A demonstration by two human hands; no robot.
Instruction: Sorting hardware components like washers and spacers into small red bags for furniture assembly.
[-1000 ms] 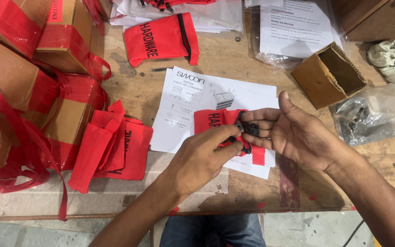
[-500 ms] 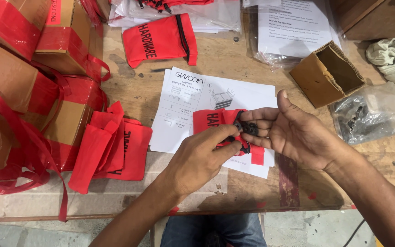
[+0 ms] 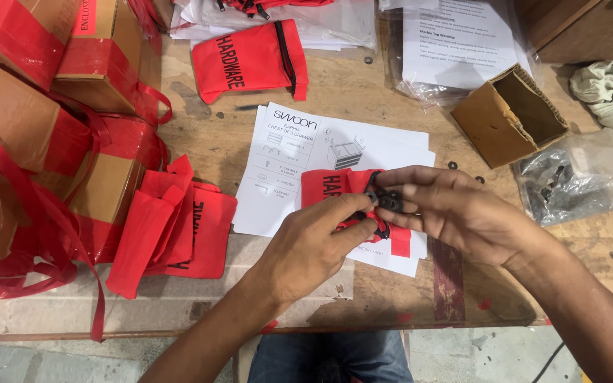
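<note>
Near the middle of the frame a red fabric pouch (image 3: 335,190) lies flat on white instruction sheets (image 3: 289,170) on the wooden worktop (image 3: 363,92). Its long axis runs roughly left to right, and its mouth end points right, toward the hands. The left hand (image 3: 313,245) comes up from the lower centre and pinches the pouch's mouth edge between thumb and fingers. The right hand (image 3: 455,213) reaches in from the right, its fingers curled around a few small dark metal fasteners (image 3: 386,200) held right at the pouch mouth; what is inside the pouch cannot be seen.

In the upper right an open cardboard box (image 3: 509,117) lies tipped, its inside dark and its contents unclear. Beside it, a clear plastic bag (image 3: 572,177) holds dark metal parts. Another red pouch (image 3: 250,60) lies at upper centre, flat red pouches (image 3: 179,227) are stacked at left, and taped cardboard boxes (image 3: 30,106) fill the left edge.
</note>
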